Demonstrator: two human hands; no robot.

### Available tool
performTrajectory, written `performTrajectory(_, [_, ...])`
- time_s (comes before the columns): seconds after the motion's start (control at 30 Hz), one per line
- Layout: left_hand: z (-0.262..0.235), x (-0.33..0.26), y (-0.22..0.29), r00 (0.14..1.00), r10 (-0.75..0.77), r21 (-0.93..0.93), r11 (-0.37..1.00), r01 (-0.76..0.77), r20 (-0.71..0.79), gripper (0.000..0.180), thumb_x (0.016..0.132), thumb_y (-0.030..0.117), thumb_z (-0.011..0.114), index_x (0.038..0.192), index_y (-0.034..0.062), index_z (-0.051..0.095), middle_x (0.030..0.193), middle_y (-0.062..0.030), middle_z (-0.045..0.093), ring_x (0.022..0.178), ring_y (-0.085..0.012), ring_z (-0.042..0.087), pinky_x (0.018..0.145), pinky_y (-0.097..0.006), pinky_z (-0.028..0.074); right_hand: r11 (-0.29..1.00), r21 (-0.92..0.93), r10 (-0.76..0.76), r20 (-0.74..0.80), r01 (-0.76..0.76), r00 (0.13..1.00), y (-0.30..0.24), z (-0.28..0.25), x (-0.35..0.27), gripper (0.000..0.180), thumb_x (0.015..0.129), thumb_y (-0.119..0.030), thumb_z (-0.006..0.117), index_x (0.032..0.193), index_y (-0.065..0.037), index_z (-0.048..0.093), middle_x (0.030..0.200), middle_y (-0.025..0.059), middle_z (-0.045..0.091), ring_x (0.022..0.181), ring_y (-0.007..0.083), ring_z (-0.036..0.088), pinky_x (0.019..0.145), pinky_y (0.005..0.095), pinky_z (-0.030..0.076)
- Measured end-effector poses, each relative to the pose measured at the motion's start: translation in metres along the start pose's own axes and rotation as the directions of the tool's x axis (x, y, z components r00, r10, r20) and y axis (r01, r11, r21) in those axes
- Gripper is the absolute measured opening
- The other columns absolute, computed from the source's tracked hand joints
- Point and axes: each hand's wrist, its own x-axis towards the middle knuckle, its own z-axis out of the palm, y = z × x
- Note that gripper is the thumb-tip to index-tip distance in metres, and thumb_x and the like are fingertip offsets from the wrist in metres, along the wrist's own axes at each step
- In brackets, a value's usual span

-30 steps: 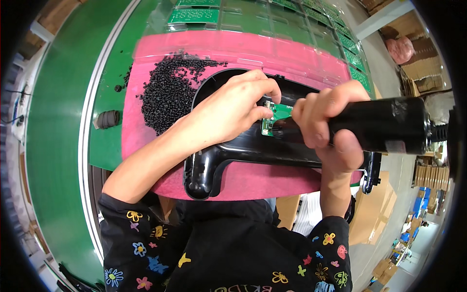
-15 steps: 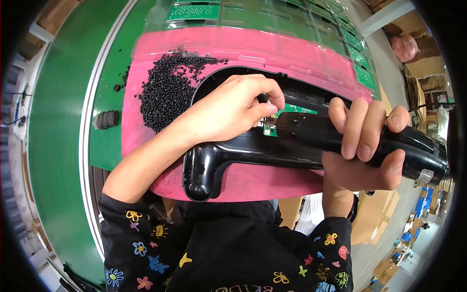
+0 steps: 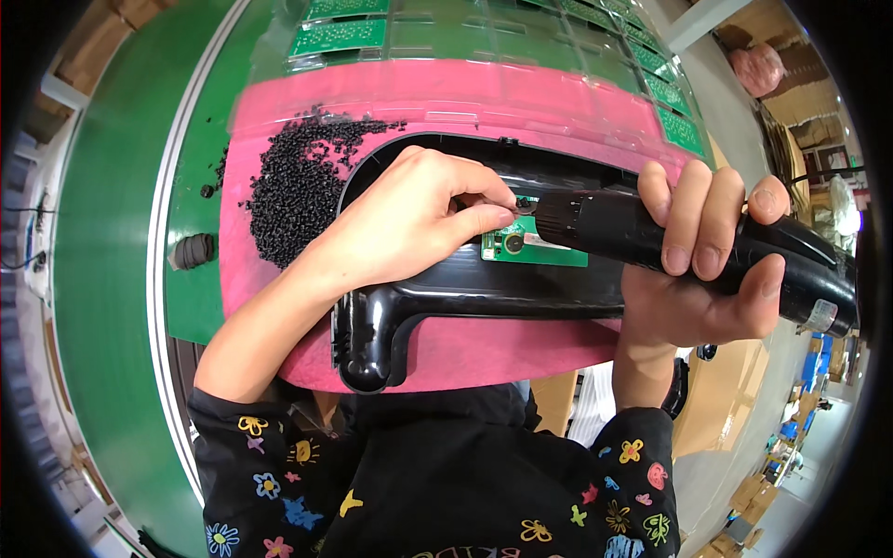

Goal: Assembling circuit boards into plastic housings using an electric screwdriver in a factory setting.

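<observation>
My right hand [image 3: 702, 265] is wrapped around a black electric screwdriver [image 3: 609, 228], held nearly level with its tip pointing left. At that tip, the thumb and forefinger of my left hand [image 3: 419, 219] are pinched together. What they pinch is too small and covered to make out. Just beneath lies a green circuit board [image 3: 563, 256] with a round part on it, inside a black plastic housing [image 3: 521, 293]. The screwdriver and my left fingers hide some of the board. My left wrist crosses the housing's left end.
Small black screws [image 3: 293, 195] lie heaped left of the housing on a pink mat [image 3: 484, 349]. Behind stands a clear divided tray [image 3: 446, 70] with green circuit boards [image 3: 335, 37]. A dark roll [image 3: 193, 251] rests on the green table [image 3: 116, 307] at left.
The screwdriver's tip has shifted away from me across the board, uncovering more of its near part. My left fingers stay pinched by the tip. The whole scene sits slightly further left.
</observation>
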Motion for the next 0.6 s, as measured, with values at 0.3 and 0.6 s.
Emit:
performTrajectory(0.3, [0.003, 0.001, -0.004, 0.952, 0.297, 0.221, 0.935, -0.276, -0.069, 0.014, 0.087, 0.011, 0.073, 0.091, -0.0021, 0.069, 0.082, -0.0094, 0.069, 0.071, -0.0163, 0.064, 0.067, -0.03, 0.05, 0.997, 0.071, 0.012, -0.019, -0.011, 1.0, -0.003, -0.003, 0.002, 0.028, 0.092, -0.033, 0.06, 0.108, -0.013, 0.05, 0.07, -0.0052, 0.046, 0.062, 0.008, 0.043, 0.072, 0.0295, 0.035])
performTrajectory(0.6, [0.0, 0.0, -0.001, 0.998, 0.067, -0.019, 0.998, -0.067, 0.001, 0.011, 0.088, 0.004, 0.069, 0.093, -0.0052, 0.068, 0.084, -0.007, 0.069, 0.073, -0.0106, 0.06, 0.069, -0.026, 0.05, 0.988, 0.156, 0.0, 0.018, -0.003, 1.0, -0.006, -0.01, 0.004, 0.029, 0.092, -0.034, 0.062, 0.11, -0.012, 0.055, 0.069, -0.0056, 0.047, 0.061, 0.0078, 0.044, 0.071, 0.0284, 0.034])
